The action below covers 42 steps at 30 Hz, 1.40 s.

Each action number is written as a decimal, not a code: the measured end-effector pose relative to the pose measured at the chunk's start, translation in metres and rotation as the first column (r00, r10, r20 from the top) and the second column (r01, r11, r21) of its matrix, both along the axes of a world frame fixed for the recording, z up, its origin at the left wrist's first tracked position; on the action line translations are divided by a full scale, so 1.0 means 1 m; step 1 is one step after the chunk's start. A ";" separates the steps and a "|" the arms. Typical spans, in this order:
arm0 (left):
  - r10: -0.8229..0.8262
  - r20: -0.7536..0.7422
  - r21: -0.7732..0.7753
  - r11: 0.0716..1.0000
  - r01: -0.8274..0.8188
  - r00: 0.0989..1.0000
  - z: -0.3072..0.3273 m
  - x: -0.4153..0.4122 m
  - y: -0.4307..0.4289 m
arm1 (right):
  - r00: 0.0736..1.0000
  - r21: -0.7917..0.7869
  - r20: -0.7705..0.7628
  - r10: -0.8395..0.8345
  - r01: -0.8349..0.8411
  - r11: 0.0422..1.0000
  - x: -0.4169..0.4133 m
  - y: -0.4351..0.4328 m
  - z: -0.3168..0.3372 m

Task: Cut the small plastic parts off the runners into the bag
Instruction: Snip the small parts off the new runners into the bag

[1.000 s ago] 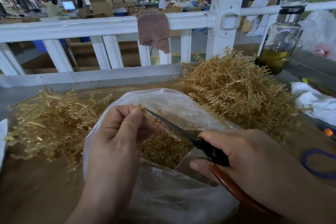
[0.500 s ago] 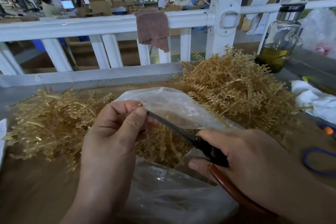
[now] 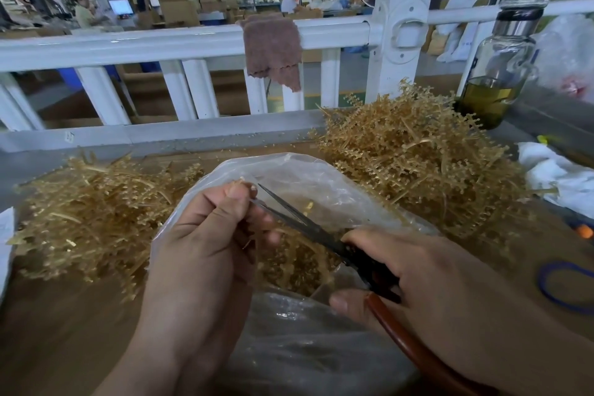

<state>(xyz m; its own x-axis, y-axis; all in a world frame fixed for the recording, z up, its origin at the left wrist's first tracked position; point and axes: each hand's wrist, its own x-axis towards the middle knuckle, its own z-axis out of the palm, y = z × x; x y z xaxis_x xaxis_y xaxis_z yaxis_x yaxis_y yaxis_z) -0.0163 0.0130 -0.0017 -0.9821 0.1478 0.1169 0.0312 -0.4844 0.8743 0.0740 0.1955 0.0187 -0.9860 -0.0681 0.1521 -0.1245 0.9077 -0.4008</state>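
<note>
One white railing (image 3: 180, 42) spans the far side of the brown table (image 3: 64, 331). Two heaps of tan plastic runners are noted on the table: the larger heap (image 3: 418, 170) at far right and the flatter heap (image 3: 90, 219) at left. Between them, nearest the viewer, a clear plastic bag (image 3: 321, 180) lies open, and cut parts (image 3: 295, 267) are seen piled inside it, partly blurred by the bag's near wall.

The left hand (image 3: 205, 251) is held over the bag's mouth with its fingers curled, and a short runner piece (image 3: 244, 184) is pinched at the fingertips; most of the piece is hidden by the hand. The right hand (image 3: 450, 292) is wrapped round the scissors (image 3: 308, 228), whose handles are largely covered by it. The blades are narrowly parted, their tips just beside the pinched piece, above the bag.

A glass bottle (image 3: 501, 67) holding yellow-green liquid stands at far right, behind the larger heap. A brown cloth (image 3: 273, 45) is draped over the top rail. A white rag (image 3: 559, 177) lies at the right edge. A blue band (image 3: 565, 286) lies on the table near the right wrist, and a small orange item (image 3: 583, 231), not identifiable, is seen beyond it.
</note>
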 end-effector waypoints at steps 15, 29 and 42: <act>-0.006 -0.002 0.031 1.000 0.007 1.000 -0.001 0.004 0.006 | 0.995 0.067 -0.096 -0.039 0.045 0.997 0.001 0.001 0.001; 0.024 -0.029 0.048 0.999 -0.023 0.999 0.000 0.008 0.010 | 0.986 0.050 -0.153 -0.065 0.073 0.996 0.000 0.000 0.001; 0.054 -0.033 0.009 0.998 -0.054 0.998 -0.002 0.009 0.010 | 0.984 0.052 -0.173 -0.047 0.057 0.997 0.001 -0.002 -0.001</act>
<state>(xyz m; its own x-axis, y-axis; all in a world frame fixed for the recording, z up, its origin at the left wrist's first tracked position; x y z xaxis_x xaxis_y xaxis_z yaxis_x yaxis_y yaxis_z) -0.0068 0.0235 -0.0036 -0.9842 0.0933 0.1507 0.0867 -0.4880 0.8685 0.0747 0.1932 0.0178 -0.9482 -0.0305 0.3162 -0.1387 0.9353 -0.3256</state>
